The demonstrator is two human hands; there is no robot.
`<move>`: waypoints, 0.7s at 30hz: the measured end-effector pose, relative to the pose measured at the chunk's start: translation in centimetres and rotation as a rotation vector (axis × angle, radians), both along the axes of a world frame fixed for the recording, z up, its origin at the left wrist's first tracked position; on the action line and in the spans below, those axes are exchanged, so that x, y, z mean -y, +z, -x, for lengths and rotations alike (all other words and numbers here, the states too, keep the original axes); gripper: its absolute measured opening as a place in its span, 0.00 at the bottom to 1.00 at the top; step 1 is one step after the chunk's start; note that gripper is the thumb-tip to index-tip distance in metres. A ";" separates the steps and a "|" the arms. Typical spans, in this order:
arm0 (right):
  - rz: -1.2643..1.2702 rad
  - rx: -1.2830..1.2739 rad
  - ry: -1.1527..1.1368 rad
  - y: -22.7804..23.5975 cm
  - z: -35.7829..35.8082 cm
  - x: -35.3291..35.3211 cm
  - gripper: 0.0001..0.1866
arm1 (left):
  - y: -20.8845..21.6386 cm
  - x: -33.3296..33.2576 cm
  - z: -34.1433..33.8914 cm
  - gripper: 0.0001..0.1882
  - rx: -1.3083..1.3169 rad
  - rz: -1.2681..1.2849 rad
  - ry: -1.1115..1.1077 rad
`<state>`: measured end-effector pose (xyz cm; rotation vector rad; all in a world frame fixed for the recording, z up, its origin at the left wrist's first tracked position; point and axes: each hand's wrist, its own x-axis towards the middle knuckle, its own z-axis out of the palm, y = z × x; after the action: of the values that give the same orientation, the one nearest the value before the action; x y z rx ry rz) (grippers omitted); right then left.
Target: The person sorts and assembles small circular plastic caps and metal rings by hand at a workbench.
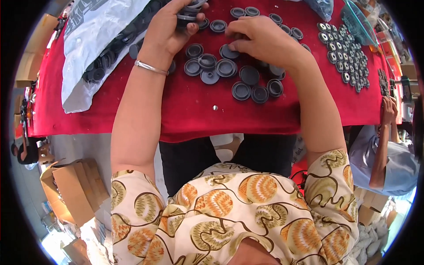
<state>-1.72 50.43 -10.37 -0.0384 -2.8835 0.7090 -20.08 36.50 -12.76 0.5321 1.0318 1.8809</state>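
My left hand (170, 28), a metal bangle on its wrist, is closed around a small stack of dark grey round caps (187, 18) at the top of the view. To its right, my right hand (263, 37) has its fingers curled, with the thumb at the edge of another dark grey round cap (229, 52); its other fingertips are partly hidden. Several similar caps lie loose between and below my hands, among them a flat-faced one (249, 75) and a rimmed one (226, 68). Some overlap one another.
A white plastic bag (84, 66) holding more dark caps lies open on the red-covered table (194, 117) at left. Rows of caps with pale centres (344, 53) stand at right, near a teal basket (360, 22). Another person's hands (388, 110) are at the right edge.
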 end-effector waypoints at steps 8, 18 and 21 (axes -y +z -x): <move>-0.052 -0.036 0.006 0.3 0.0 1.7 0.11 | -0.3 0.1 -0.6 0.15 -0.039 -0.008 0.017; -0.053 -0.225 -0.120 0.5 -0.4 -1.0 0.09 | 0.0 -0.1 -1.3 0.15 -0.062 0.005 0.040; -0.138 -0.195 -0.094 0.8 -0.9 -1.4 0.07 | 0.0 -0.2 -1.5 0.14 -0.039 0.029 0.054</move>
<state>-0.82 51.79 -9.54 -0.0815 -2.7159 0.4676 -18.61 36.72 -12.73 0.5308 1.1071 1.9064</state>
